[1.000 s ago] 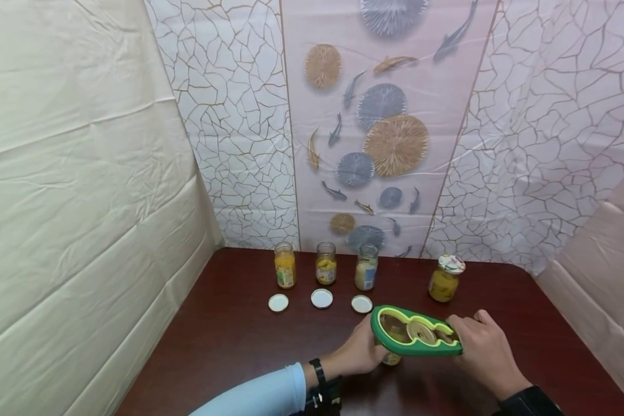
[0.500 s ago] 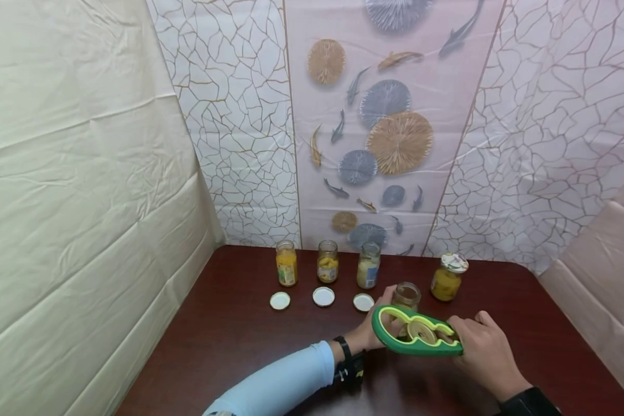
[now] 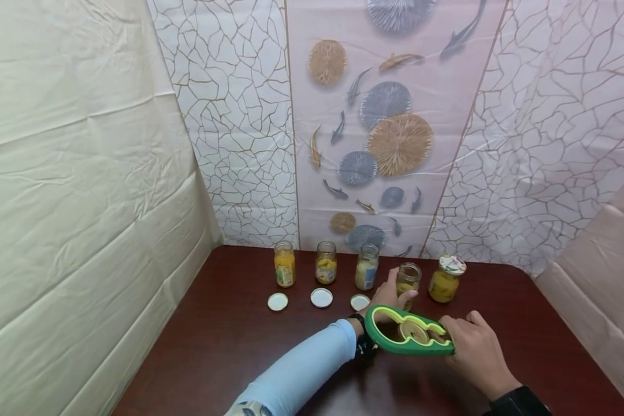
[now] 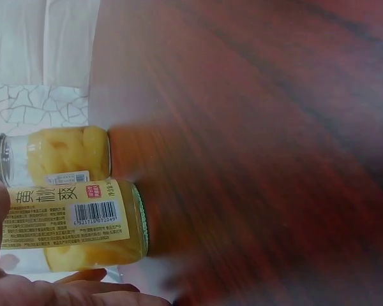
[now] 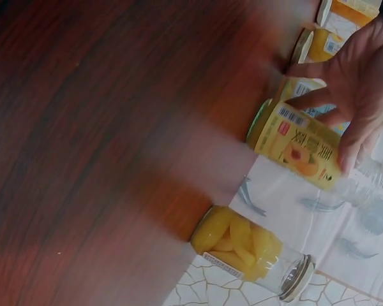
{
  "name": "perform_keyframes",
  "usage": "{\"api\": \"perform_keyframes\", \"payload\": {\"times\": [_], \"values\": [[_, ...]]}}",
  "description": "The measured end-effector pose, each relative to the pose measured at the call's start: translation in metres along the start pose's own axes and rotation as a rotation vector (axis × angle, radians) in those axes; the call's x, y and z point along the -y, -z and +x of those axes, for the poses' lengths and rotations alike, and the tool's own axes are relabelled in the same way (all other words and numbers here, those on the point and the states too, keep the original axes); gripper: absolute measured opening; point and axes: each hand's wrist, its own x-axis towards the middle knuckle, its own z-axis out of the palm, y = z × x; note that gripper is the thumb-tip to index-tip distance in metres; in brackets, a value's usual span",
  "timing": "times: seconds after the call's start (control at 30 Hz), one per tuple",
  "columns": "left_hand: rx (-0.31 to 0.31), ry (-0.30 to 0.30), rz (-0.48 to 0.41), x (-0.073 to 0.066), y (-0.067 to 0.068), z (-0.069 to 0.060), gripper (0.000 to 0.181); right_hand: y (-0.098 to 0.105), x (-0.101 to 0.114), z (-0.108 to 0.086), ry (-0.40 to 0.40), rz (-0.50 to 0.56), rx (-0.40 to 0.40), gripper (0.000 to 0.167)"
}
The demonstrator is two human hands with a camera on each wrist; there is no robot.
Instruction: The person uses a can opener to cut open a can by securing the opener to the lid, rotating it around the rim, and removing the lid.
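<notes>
In the head view my left hand (image 3: 387,297) is at a lidless glass jar (image 3: 408,283) of yellow fruit with a peach label. The right wrist view shows its fingers (image 5: 313,99) spread fairly straight beside the jar, the thumb over the upper part. The jar stands upright, base on or close to the table. Nearer the camera, my right hand (image 3: 473,349) grips a green jar opener (image 3: 377,341) by one end. A round gold lid (image 3: 413,332) sits in the opener's middle opening. To the right of the lidless jar stands a capped jar (image 3: 444,283) of yellow fruit.
Three lidless jars line the back of the dark red table (image 3: 229,346): orange (image 3: 285,268), yellow (image 3: 326,266) and pale (image 3: 366,271). In front lie three upturned white lids, at left (image 3: 278,301), middle (image 3: 321,298) and right (image 3: 360,301). A patterned cloth (image 3: 244,144) hangs close behind.
My left hand has carried the lidless jar from under the opener back to the row, left of the capped jar, and its fingers have spread. The right hand stays nearly still with the opener.
</notes>
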Motion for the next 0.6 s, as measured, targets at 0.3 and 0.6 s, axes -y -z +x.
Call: {"api": "perform_keyframes", "payload": {"times": [0.3,0.6], "values": [[-0.006,0.12,0.052,-0.015,0.0,0.013,0.071,-0.004,-0.001,0.001,-0.006,-0.001,0.012,0.067],[-0.033,0.174,0.133,-0.029,0.0,0.024,0.07,-0.005,-0.001,-0.004,-0.006,0.001,0.014,0.064]]}}
